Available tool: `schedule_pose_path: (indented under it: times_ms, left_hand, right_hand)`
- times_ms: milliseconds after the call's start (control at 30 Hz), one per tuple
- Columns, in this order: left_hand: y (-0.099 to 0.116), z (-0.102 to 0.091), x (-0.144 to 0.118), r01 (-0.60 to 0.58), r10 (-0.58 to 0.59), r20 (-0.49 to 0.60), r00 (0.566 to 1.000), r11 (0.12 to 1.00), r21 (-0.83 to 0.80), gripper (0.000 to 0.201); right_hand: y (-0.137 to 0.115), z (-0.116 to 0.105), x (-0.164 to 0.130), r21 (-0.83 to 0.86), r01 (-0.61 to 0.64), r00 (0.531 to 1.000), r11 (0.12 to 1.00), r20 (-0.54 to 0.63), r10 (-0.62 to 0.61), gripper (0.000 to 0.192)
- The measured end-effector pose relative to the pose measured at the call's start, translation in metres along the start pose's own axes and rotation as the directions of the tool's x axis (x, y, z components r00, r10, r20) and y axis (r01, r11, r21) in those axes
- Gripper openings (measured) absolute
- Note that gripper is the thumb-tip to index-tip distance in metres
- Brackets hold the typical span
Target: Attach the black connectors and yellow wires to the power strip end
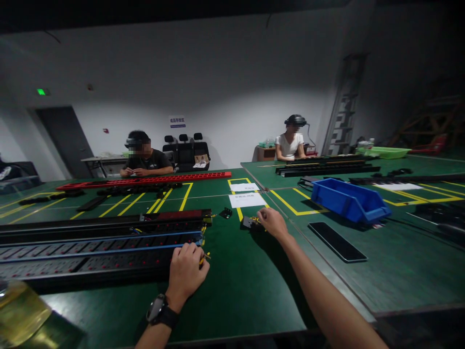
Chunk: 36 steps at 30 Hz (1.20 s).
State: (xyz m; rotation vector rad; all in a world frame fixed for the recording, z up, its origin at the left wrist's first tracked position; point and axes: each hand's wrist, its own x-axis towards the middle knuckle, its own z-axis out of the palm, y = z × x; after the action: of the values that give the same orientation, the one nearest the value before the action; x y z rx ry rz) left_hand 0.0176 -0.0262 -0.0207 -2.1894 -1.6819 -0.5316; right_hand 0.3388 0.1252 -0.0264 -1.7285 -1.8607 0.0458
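My left hand (188, 270), with a watch on its wrist, is curled over the right end of the nearest long black power strip (123, 261). Yellow wires (205, 258) stick out beside its fingertips. Farther right, my right hand (273, 223) is closed at a small dark end piece (250, 222) with yellow wires by it; the fingers hide part of this piece. Just left of it a small black bracket (225, 213) lies on the green table. More strips, some edged in blue, lie parallel behind the nearest one.
A blue bin (348, 201) and a dark phone-like slab (337, 241) are on the right. Two paper sheets (247, 200) lie ahead. A container of yellow liquid (22, 312) stands at near left. Across the table, two people work near a red rail (145, 181) and black rails (327, 169).
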Motion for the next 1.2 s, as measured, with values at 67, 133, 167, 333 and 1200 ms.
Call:
schedule_pose_path:
  times_ms: [67,133,167,333,1200]
  left_hand:
    - [0.0,0.001,0.0,0.0,0.0,-0.001,1.0,1.0,-0.001,0.013]
    - [0.0,0.001,0.0,0.001,-0.001,-0.002,1.0,1.0,-0.004,0.013]
    - [0.0,0.001,0.001,0.002,-0.002,-0.003,1.0,1.0,-0.006,0.013]
    - [0.0,0.001,0.001,-0.004,0.004,-0.02,1.0,1.0,-0.006,0.012]
    - [0.001,-0.002,0.0,-0.019,0.019,-0.021,1.0,1.0,-0.019,0.013]
  right_hand:
    - [-0.009,-0.002,-0.001,-0.002,0.056,0.996,0.998,0.071,-0.055,0.031]
    - [-0.012,-0.005,-0.003,-0.013,0.07,0.985,0.997,0.162,-0.067,0.033]
    - [-0.012,-0.006,-0.003,-0.008,0.084,0.972,0.996,0.22,-0.081,0.032]
    - [0.0,-0.006,0.0,0.094,0.209,0.881,0.973,0.414,-0.23,0.018]
    - [-0.046,-0.002,-0.016,0.859,-0.256,0.805,0.442,0.443,-0.395,0.05]
